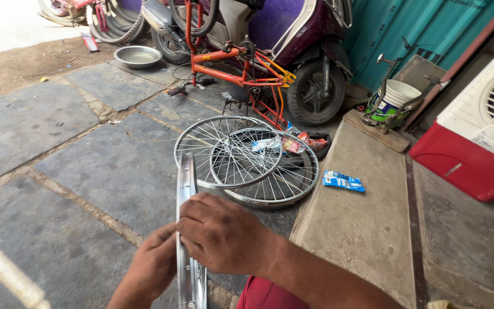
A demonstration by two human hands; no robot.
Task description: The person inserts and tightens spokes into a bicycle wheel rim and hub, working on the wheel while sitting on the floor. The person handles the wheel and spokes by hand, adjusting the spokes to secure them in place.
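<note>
View from my head, looking down. My right hand (221,234) lies curled over the upright wheel rim (186,229), fingers (192,220) wrapped across its shiny edge and clenched on it. My left hand (152,266) comes up from below on the other side of the same rim, its fingers hidden behind the metal and under my right hand (I cannot tell whether they grip or only steady). The rim stands on edge, running from just beyond my knuckles down past my wrists.

Packages: one flat blue and white sachet (343,181) lies on the raised concrete step (355,229), beyond my right fingers and well apart from them. A cluster of red and white wrappers (293,143) lies farther still, at the far edge of the two spoked wheels (247,157). These two wheels lie flat and overlapping on the stone paving (58,160), just beyond my fingertips.

Farther count: one orange bicycle frame (241,71), one purple scooter (293,34), one round metal basin (137,56) far off to the left of my fingers, one white bucket with a green band (393,98) and one red and white air cooler (475,126) far to the right.
</note>
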